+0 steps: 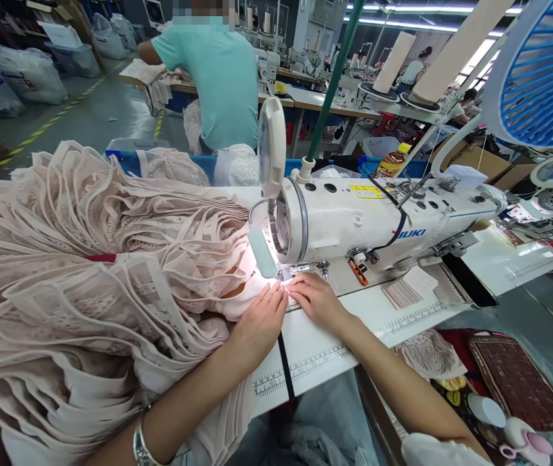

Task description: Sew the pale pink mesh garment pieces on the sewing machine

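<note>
A white sewing machine (335,217) stands on the white table, its lamp lighting the needle area. Pale pink fabric (240,301) lies under the lit needle end. My left hand (261,320) rests on this fabric, fingers stretched forward and a ring on one finger. Close beside it, my right hand (318,301) pinches at the fabric edge just in front of the presser foot; its fingertips nearly touch those of my left hand. A large heap of pale pink lace garments (87,278) spreads over the left side of the table.
A ruler strip (325,362) runs along the table's front edge. Small stacked fabric pieces (403,291) lie right of my right hand. Behind the machine are a drink bottle (393,162), thread cones (393,63) and a seated person (215,77). A blue fan (543,77) hangs upper right.
</note>
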{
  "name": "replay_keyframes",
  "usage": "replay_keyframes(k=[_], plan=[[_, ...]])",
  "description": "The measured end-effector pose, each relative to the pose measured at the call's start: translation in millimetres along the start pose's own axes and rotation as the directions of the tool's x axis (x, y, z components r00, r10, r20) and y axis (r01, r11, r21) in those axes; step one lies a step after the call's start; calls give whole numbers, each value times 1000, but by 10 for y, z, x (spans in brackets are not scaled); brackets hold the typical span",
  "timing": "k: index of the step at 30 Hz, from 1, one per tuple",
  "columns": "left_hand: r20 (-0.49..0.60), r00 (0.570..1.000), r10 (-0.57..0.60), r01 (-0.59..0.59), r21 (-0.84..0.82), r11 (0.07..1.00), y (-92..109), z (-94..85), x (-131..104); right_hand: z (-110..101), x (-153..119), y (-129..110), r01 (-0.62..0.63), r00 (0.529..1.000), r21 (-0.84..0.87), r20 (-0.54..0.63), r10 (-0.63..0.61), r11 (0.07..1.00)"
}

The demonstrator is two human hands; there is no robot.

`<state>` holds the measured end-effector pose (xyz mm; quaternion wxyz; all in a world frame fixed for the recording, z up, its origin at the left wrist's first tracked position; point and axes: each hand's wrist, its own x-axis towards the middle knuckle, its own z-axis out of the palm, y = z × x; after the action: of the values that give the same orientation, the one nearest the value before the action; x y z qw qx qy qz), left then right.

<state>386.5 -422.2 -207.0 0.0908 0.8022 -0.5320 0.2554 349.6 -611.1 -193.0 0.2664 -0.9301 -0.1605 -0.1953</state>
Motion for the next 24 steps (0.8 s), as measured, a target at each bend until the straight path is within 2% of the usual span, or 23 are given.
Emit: replay_keyframes(k=[2, 5, 7, 9, 11, 15, 18, 20, 24], plan=[[-12, 1000, -23, 22, -30, 999, -3, 13, -6, -24, -7, -29, 68, 997, -71, 35, -65, 995], [-9, 993, -115, 115, -25, 993, -22, -27, 6, -19, 0, -105, 81, 993, -239, 100, -59, 968], [33, 989, -142, 142, 1, 990, -40, -85, 34, -2, 5, -153, 73, 987, -339, 161, -19, 938], [112, 987, -115, 114, 15, 993, -47, -139, 70, 9, 13, -179, 81, 976, -391, 218, 6, 917], [176, 983, -61, 59, 16, 998, -35, -162, 103, 6, 28, -172, 94, 968, -388, 253, 8, 917], [166, 985, 41, -50, 47, 998, 30, -127, 142, -39, 80, -77, 53, 951, -307, 307, 46, 950], [225, 971, 82, -103, 82, 991, 65, -101, 161, -69, 109, 4, -12, 920, -279, 372, 120, 960], [258, 963, 78, -104, 88, 991, 72, -92, 167, -67, 115, 43, -56, 908, -279, 386, 165, 959], [249, 967, 50, -72, 78, 994, 63, -64, 161, -28, 100, 80, -91, 911, -270, 366, 190, 958]])
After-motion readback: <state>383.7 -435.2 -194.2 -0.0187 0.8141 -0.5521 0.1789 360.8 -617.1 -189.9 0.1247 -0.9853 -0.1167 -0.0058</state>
